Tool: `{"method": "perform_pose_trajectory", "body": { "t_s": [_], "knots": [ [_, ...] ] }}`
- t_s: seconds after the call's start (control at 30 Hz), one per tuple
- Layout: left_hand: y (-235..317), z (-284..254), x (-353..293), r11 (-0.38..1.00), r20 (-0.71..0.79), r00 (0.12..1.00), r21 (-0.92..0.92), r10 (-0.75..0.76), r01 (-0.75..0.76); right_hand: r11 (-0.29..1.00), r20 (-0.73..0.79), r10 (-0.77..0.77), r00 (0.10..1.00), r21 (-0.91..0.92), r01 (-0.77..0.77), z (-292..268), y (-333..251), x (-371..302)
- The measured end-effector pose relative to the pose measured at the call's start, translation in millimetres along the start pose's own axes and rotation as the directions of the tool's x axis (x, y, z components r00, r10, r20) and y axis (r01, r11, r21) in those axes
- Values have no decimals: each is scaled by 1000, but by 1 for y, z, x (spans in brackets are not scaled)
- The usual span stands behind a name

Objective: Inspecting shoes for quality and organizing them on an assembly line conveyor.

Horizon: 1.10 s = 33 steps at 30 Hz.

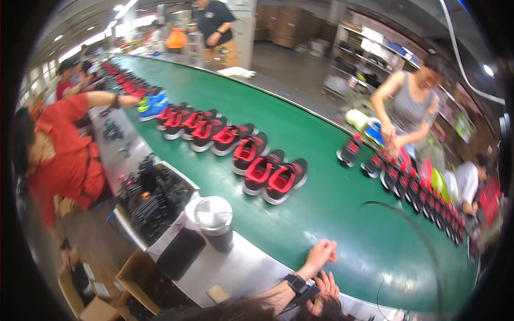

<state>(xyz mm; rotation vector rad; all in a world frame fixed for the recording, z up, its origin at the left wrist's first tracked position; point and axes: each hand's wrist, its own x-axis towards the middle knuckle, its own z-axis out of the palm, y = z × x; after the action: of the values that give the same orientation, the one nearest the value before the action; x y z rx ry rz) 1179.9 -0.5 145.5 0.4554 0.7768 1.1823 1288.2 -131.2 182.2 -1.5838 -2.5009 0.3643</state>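
Note:
My left hand, with a dark watch on its wrist, hovers over the near edge of the green conveyor belt. Its fingers are curled in; whatever they hold, if anything, is hidden. Just below it is my right hand, partly covered by dark hair, with its visible fingers stretched and slightly apart. Nothing shows in that hand. Nearest to both hands on the belt are black sneakers with red linings, the front of a long line. A lidded tumbler stands on the metal ledge left of my hands.
A dark phone-like slab lies by the tumbler, next to a bin of small black parts. Cardboard boxes are lower left. A co-worker in red touches a blue shoe; another in grey handles shoes across the belt.

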Motion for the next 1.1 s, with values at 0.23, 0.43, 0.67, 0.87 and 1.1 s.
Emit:
{"method": "perform_pose_trajectory", "body": {
  "t_s": [0.23,0.43,0.67,0.87,1.1],
  "knots": [
    [27,-6,-12,945,-394,883,-90,255,-313,991,218,-106,970,104,85,-55,28,65],
    [25,8,-19,954,-436,865,-43,250,-297,579,-4,240,971,803,-139,-58,110,198],
    [9,18,-25,979,-333,922,30,198,-200,-103,18,699,715,992,76,-37,199,411],
    [5,24,-26,987,-282,951,131,128,-94,-74,-36,768,639,987,145,-38,179,489],
    [-7,26,-30,989,-273,958,133,93,-58,-33,-15,927,374,992,121,-53,198,493]
  ]
}}
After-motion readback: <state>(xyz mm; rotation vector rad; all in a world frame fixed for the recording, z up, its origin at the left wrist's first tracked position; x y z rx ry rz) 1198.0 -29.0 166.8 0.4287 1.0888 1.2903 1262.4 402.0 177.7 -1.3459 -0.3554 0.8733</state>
